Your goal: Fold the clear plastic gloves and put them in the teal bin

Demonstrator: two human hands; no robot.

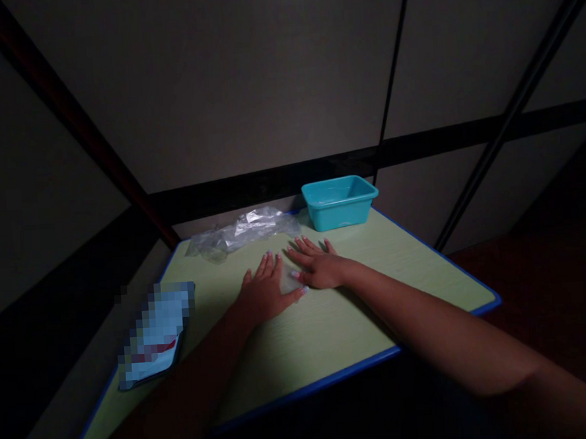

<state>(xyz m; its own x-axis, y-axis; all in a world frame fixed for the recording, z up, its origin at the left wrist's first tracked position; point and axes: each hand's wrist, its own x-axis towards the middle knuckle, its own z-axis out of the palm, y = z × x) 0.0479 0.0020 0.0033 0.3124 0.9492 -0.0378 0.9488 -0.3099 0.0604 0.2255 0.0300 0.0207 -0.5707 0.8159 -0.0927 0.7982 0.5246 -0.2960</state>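
Both palms face down on the pale green table (291,352). My left hand (264,294) lies open, its fingers spread and pointing away from me, thumb stretched to the right. Opposite it, my right hand (322,269) is also open, fingers fanned toward the far left. A thin, whitish, see-through piece (289,281) shows in the gap between the two hands, near both thumbs. Part of it seems covered by the hands, and I cannot tell its exact kind. Neither hand grips anything.
Crumpled clear plastic (254,228) lies along the back edge. Right of it stands a turquoise plastic basket (341,214). A tablet-like flat device (156,337), partly blurred, sits at the left. Blue edging borders the table; panelled walls rise behind.
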